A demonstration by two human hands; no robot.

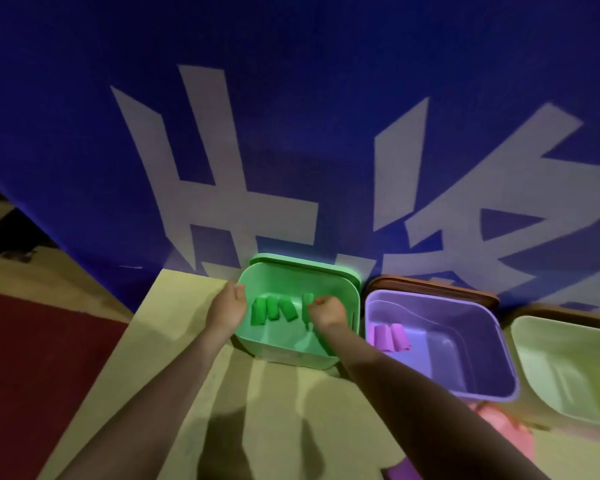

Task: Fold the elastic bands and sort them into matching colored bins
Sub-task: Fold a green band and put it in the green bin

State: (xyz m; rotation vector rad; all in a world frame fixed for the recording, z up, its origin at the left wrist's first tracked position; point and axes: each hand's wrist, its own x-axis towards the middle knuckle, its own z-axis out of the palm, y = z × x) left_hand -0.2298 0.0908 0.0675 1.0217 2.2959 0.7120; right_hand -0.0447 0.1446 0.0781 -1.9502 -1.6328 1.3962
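Head view: both arms reach over the yellow surface (174, 375) into the green bin (329, 278). The left hand (226, 310) has loose fingers beside the folded green bands (269, 310). The right hand (329, 312) curls its fingers on another green band (308, 301). Purple bands (388, 337) lie in the purple bin (471, 341).

yellow-green bin (568, 368) cut off at right edge, pink object (499, 427) half hidden behind forearm

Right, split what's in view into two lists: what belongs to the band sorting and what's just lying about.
Job in hand:
green bin
folded green bands
purple bin
folded purple bands
yellow-green bin
left hand
right hand

Lying about:
blue banner behind the bins
brown lid behind the purple bin
red floor
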